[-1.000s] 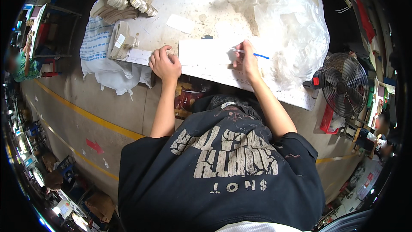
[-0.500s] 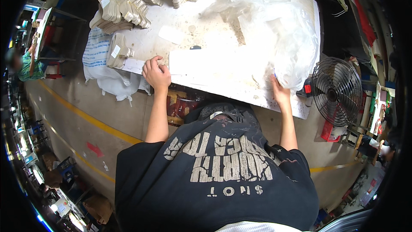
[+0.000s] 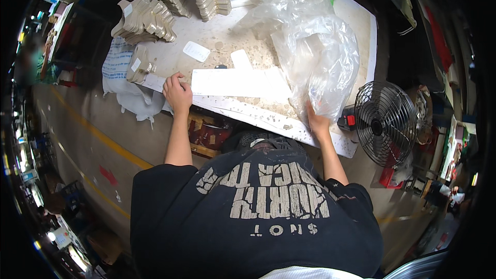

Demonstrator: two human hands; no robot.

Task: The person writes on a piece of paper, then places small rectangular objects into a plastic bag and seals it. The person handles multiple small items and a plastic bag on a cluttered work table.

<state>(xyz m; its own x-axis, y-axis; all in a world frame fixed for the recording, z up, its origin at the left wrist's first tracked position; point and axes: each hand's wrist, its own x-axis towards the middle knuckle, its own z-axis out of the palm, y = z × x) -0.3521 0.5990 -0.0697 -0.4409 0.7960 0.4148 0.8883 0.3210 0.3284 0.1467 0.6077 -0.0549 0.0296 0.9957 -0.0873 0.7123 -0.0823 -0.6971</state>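
At far left, a white sack (image 3: pixel 116 67) bore blue printing; the adjacent bundle (image 3: pixel 146 68) carried a white label (image 3: pixel 136 64). The left hand (image 3: pixel 177 94), thumb and fingers apart, rested just beside the white sheet (image 3: pixel 235 82) on the table (image 3: pixel 222 33). The right hand (image 3: pixel 318 122) touched the clear plastic bag (image 3: pixel 330 67); its grip could not be determined.

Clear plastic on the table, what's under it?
The white table shows around the clear plastic, which lies on it. The right hand is at the plastic's near edge. What the crumpled middle covers can't be made out.
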